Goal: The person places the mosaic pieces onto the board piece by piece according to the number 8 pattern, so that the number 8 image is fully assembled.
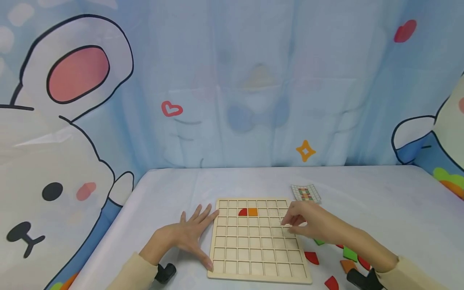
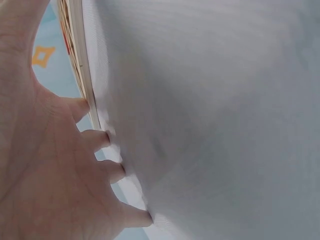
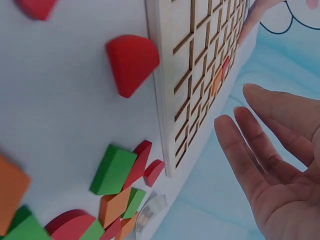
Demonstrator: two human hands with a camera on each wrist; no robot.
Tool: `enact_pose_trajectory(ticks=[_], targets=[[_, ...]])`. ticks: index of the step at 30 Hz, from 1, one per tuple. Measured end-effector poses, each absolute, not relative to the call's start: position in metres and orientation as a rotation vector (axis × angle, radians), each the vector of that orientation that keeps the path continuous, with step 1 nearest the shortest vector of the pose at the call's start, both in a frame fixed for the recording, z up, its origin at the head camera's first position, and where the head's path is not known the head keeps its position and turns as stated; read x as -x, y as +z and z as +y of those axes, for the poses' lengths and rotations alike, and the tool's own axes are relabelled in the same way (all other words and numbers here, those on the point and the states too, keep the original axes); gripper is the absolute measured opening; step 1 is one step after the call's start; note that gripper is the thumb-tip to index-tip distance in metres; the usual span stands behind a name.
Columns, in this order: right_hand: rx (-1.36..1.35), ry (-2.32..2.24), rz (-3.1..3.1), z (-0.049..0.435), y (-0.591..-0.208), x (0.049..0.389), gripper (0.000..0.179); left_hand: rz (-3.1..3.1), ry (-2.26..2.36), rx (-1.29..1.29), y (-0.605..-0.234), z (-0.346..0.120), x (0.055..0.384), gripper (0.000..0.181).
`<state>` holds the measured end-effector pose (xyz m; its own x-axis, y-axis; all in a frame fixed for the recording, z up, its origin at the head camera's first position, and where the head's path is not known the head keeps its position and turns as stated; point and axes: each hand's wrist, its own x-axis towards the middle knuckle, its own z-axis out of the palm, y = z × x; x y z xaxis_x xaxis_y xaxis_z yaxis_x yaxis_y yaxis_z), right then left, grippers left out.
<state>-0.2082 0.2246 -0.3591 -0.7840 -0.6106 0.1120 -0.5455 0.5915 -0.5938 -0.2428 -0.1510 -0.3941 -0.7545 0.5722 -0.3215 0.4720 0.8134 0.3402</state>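
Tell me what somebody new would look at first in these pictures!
Probably the big white cartoon animal, on the left side of the blue backdrop. Next, maybe the wooden grid board on the white table, with a red piece and an orange square side by side near its far edge. Bright loose pieces lie to the board's right.

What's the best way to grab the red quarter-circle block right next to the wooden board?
I'd probably pinch the red quarter-circle block by its thick sides, between the straight face turned away from the wooden board and the curved rim. Come from above, since it lies flat with one corner close to the board.
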Motion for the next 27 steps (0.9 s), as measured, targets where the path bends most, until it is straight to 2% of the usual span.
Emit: enact_pose_trajectory(ticks=[5,14,19,27], targets=[[0.995,-0.952,2.677,0.238,-0.365,0.197,0.013,2.581,0.333,-0.785,-0.394,-0.15,0.243,0.136],[0.852,-0.929,2.609,0.258,-0.381,0.18,0.014,2.568,0.37,-0.792,-0.396,-0.15,0.238,0.136],[0.742,-0.906,2.61,0.266,-0.388,0.176,0.022,2.571,0.368,-0.792,-0.395,-0.151,0.239,0.135],[0.741,-0.899,2.627,0.268,-0.389,0.178,0.022,2.572,0.358,-0.801,-0.393,-0.152,0.242,0.136]])
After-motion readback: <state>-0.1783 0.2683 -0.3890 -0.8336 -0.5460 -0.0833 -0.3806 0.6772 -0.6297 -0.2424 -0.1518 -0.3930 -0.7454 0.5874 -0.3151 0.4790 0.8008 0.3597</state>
